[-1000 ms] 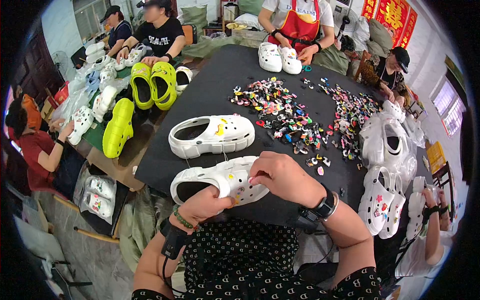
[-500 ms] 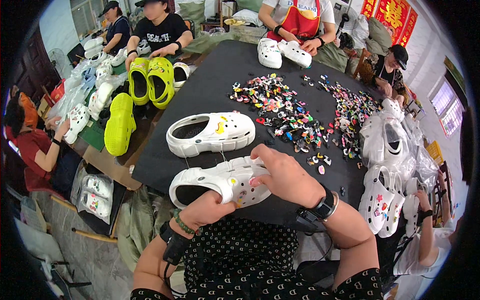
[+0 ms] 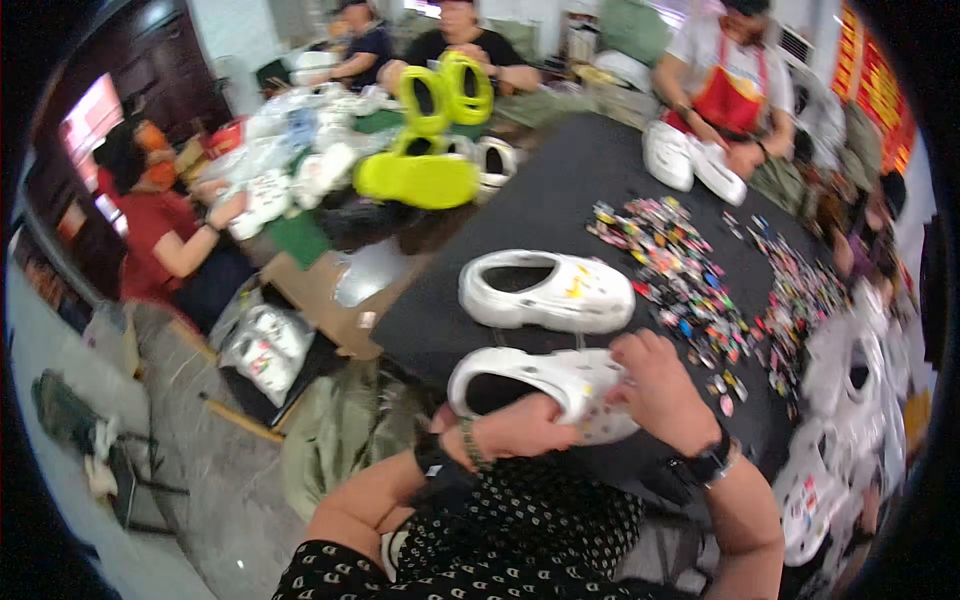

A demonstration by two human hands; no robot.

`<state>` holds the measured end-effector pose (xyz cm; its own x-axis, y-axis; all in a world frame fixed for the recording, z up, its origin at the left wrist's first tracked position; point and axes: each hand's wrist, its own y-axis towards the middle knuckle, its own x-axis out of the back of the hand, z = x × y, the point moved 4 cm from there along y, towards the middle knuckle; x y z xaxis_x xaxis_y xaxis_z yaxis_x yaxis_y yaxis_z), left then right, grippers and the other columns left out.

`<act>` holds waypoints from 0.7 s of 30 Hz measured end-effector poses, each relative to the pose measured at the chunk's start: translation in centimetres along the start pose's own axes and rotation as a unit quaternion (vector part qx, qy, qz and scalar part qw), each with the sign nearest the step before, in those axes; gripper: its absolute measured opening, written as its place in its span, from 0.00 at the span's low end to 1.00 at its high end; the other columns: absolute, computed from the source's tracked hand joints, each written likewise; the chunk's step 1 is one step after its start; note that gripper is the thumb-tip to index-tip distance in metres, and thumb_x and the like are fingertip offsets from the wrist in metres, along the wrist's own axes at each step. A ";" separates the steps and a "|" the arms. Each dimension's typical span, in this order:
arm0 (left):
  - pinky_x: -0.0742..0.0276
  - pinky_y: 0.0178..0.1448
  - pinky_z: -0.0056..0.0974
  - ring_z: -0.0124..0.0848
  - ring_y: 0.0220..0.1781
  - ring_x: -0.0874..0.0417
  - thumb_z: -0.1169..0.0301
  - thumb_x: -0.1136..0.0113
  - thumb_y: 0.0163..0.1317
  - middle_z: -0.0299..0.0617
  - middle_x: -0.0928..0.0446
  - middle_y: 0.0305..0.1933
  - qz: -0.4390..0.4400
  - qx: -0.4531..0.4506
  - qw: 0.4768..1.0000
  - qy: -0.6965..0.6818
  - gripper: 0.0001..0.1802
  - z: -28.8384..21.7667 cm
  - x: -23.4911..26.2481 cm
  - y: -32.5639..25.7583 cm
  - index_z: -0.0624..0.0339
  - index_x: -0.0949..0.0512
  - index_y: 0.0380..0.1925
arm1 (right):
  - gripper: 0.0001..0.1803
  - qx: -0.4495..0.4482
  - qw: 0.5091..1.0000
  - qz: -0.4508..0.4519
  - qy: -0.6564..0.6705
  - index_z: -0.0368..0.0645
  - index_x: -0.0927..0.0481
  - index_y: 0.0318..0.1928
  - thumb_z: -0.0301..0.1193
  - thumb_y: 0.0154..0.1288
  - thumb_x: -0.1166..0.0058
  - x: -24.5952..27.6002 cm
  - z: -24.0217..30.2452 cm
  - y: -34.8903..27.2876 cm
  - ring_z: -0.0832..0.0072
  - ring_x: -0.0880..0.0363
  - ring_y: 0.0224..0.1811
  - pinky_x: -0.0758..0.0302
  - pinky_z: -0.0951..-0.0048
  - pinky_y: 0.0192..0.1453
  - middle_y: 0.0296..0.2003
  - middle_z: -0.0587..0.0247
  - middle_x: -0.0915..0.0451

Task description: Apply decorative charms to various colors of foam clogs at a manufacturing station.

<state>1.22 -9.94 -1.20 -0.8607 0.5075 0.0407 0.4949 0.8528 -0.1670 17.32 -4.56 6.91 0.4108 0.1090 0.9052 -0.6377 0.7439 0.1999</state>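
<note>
In front of me, at the near edge of the black table, is a white clog with small charms on its upper. My left hand grips its near side, thumb at the opening and fingers under it. Over the toe, my right hand is closed with bent fingers and thumb against the upper; blur hides whether a charm is between them. A matching white clog with a yellow charm lies just beyond, apart from both hands. Thin strands seem to link the two.
Piles of colourful charms spread at the right on the black table. Bagged white clogs crowd its right edge. Lime clogs and more white footwear lie on the left table. Several co-workers sit around; a person in a red apron handles white clogs.
My view has swung left, so the scene sits further right in the picture and is blurred. My right fingers have bunched closer together at the toe. The left hand keeps its hold.
</note>
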 end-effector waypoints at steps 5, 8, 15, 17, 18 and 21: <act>0.41 0.73 0.41 0.40 0.70 0.33 0.67 0.38 0.52 0.51 0.33 0.68 -0.002 -0.050 0.997 -0.060 0.40 1.8 -1.1 1.3 0.67 0.37 0.66 | 0.24 0.013 0.999 0.013 0.037 0.40 0.27 0.46 0.23 0.47 0.33 0.7 0.3 -0.4 0.50 0.29 0.48 0.29 0.57 0.52 0.42 0.52 0.26; 0.38 0.72 0.40 0.38 0.68 0.31 0.69 0.39 0.52 0.50 0.32 0.67 0.013 0.008 0.999 -0.044 0.40 -0.4 -1.2 1.1 0.68 0.37 0.67 | 0.24 0.000 0.994 0.009 0.108 0.39 0.25 0.45 0.25 0.47 0.29 0.8 -1.5 -1.2 0.53 0.24 0.48 0.27 0.61 0.53 0.41 0.51 0.22; 0.33 0.67 0.37 0.35 0.62 0.27 0.70 0.40 0.53 0.48 0.26 0.62 -0.030 -0.062 0.997 -0.016 0.35 -1.3 -1.1 0.4 0.66 0.32 0.64 | 0.16 0.029 0.985 -0.004 0.168 0.36 0.24 0.35 0.24 0.49 0.29 1.2 -1.2 -1.6 0.57 0.18 0.47 0.24 0.66 0.52 0.42 0.45 0.18; 0.32 0.66 0.37 0.34 0.62 0.26 0.70 0.40 0.53 0.48 0.25 0.60 -0.031 -0.055 0.996 -0.058 0.34 -1.2 -1.4 0.3 0.66 0.31 0.63 | 0.11 -0.006 0.980 -0.018 0.199 0.36 0.21 0.32 0.23 0.50 0.31 1.3 -0.6 -1.8 0.55 0.17 0.48 0.23 0.67 0.51 0.44 0.43 0.18; 0.31 0.65 0.36 0.33 0.61 0.26 0.71 0.40 0.54 0.47 0.25 0.60 -0.028 -0.057 0.997 -0.044 0.33 -0.5 -1.2 0.8 0.66 0.31 0.63 | 0.11 -0.012 0.981 -0.022 0.191 0.36 0.20 0.33 0.23 0.50 0.32 1.4 -0.6 -1.8 0.54 0.17 0.47 0.23 0.66 0.50 0.44 0.43 0.17; 0.31 0.64 0.36 0.33 0.61 0.26 0.72 0.41 0.54 0.46 0.26 0.61 -0.011 -0.026 0.996 -0.081 0.33 -0.7 -1.3 0.5 0.66 0.32 0.64 | 0.09 -0.024 0.984 -0.018 0.176 0.36 0.18 0.34 0.23 0.52 0.33 1.8 0.0 -2.0 0.55 0.16 0.45 0.22 0.65 0.47 0.43 0.43 0.17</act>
<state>2.65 -10.08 -0.59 -0.8777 0.4648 -0.1168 0.4769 0.8712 -0.1164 19.33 -5.79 8.11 0.6384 0.2966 0.7103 -0.5898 0.7814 0.2038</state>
